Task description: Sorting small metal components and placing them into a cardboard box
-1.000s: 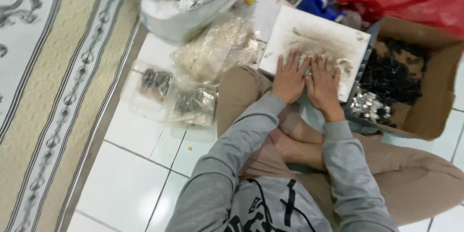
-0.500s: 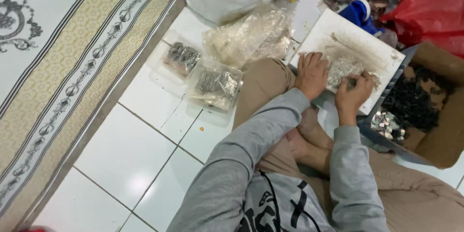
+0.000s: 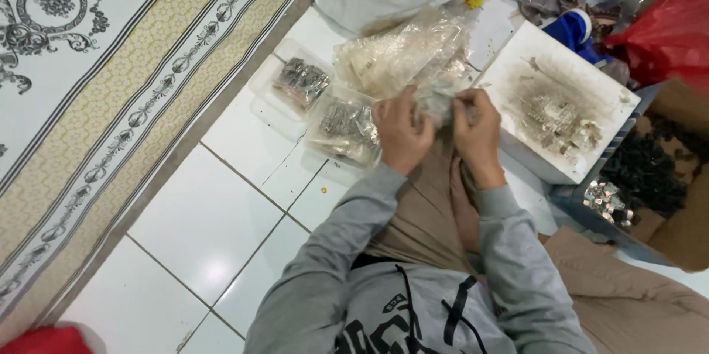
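A small clear plastic bag [image 3: 437, 97] sits pinched between both hands, above the person's knee [image 3: 436, 184]. The left hand [image 3: 402, 132] and right hand [image 3: 476, 129] curl their fingers closed on it. Left of the knee lie two filled packets [image 3: 343, 125]; right of it, a white board [image 3: 561, 103].

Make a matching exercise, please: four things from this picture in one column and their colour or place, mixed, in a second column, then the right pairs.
Things:
1. plastic bag
2. cardboard box
3. small clear bag
4. carpet

Colour or place:
a. between the left hand and right hand
b. red, at the upper right
c. patterned, along the left side
d. brown, at the right edge, dark small parts inside

Pairs: 1-b, 2-d, 3-a, 4-c
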